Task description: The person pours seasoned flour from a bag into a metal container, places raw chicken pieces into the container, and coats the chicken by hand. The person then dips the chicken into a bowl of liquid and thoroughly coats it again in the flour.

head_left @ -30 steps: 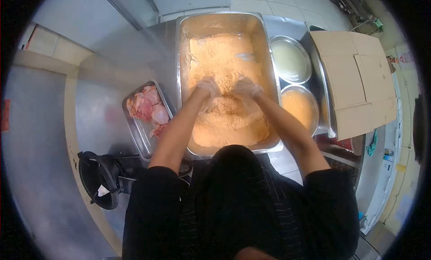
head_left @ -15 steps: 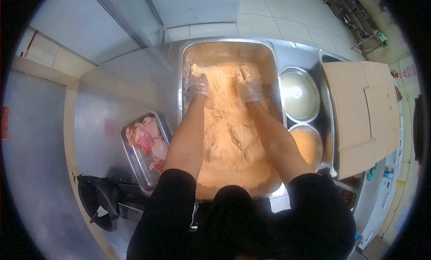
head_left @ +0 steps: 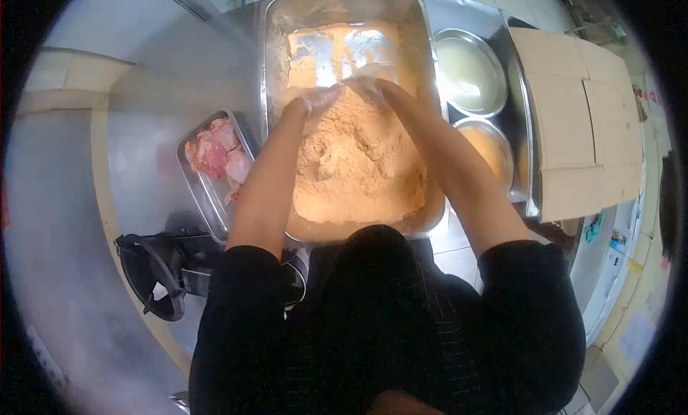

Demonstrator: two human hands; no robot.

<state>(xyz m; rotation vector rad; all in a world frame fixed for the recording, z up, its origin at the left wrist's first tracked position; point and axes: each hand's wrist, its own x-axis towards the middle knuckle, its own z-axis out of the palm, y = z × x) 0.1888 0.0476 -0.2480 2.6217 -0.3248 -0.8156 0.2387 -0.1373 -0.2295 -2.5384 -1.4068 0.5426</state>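
Note:
A deep metal tray [head_left: 269, 71] holds a mound of orange-tan flour [head_left: 355, 139]. At the far side of the mound, my left hand [head_left: 320, 99] and my right hand [head_left: 367, 89] nearly meet, both in thin clear gloves and touching the flour. Their fingers are blurred and partly sunk behind the powder, so their shape is hidden. Beyond them, streaks of bare metal show on the tray's floor. Left of this tray, raw meat pieces [head_left: 215, 150] lie in a smaller metal tray [head_left: 204, 203].
Two round bowls stand at the right, one with pale liquid [head_left: 469, 74], one with orange contents [head_left: 487, 150], partly behind my right forearm. Flattened cardboard [head_left: 573, 128] lies further right. A black ring-shaped stand [head_left: 154, 275] is at the lower left.
From apart near the far end of the tray, my hands have come together behind the flour. The flour there is pushed nearer to me, baring metal. The camera view has shifted.

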